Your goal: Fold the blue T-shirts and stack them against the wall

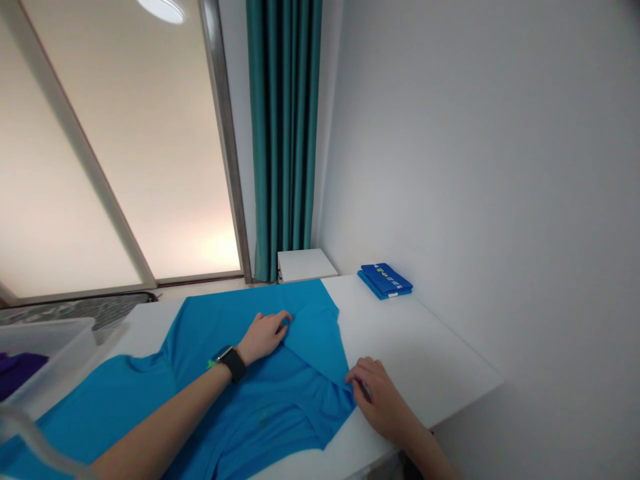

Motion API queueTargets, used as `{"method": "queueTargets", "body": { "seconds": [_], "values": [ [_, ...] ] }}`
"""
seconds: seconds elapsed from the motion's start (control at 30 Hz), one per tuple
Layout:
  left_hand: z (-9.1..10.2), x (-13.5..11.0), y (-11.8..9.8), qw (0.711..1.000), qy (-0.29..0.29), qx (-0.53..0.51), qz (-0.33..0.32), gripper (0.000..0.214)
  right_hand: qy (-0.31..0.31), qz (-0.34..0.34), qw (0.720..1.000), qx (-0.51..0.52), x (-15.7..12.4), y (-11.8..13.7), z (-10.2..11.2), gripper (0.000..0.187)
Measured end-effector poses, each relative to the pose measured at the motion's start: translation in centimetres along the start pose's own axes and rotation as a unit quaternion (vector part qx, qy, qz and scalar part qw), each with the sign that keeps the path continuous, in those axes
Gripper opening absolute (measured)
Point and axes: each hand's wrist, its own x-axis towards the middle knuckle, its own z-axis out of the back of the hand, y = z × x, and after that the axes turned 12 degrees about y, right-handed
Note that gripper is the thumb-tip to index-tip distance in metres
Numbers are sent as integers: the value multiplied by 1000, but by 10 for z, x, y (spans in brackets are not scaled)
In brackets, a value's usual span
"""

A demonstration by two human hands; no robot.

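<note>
the left hand [264, 337] rests loosely open on the turquoise t-shirt [270, 400] beside a folded-in flap; the right hand [380, 397] pinches the shirt's edge. the far side lies spread across the white desk [420, 353], with a folded blue shirt [385, 281] at one o'clock.

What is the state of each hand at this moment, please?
Left hand: open, resting on the blue T-shirt, holding nothing.
Right hand: closed, apparently pinching the shirt's edge.
</note>
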Motion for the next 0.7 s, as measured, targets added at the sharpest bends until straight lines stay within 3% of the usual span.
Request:
{"method": "queueTargets", "body": {
  "seconds": [0.13,0.27,0.47,0.7],
  "values": [
    [3,2,1,1000,8,15,-5,29,-5,-11,999,44,25,-21,4,26],
    [9,1,-3,1000,-8,-13,-3,28,17,-59,995,83,69,-47,12,31],
    [4,4,2,997,-48,-56,14,28,6,-129,991,41,133,-72,18,31],
    [-8,8,15,993,-82,-80,21,27,15,-160,987,-25,163,-77,10,21]
  ]
}}
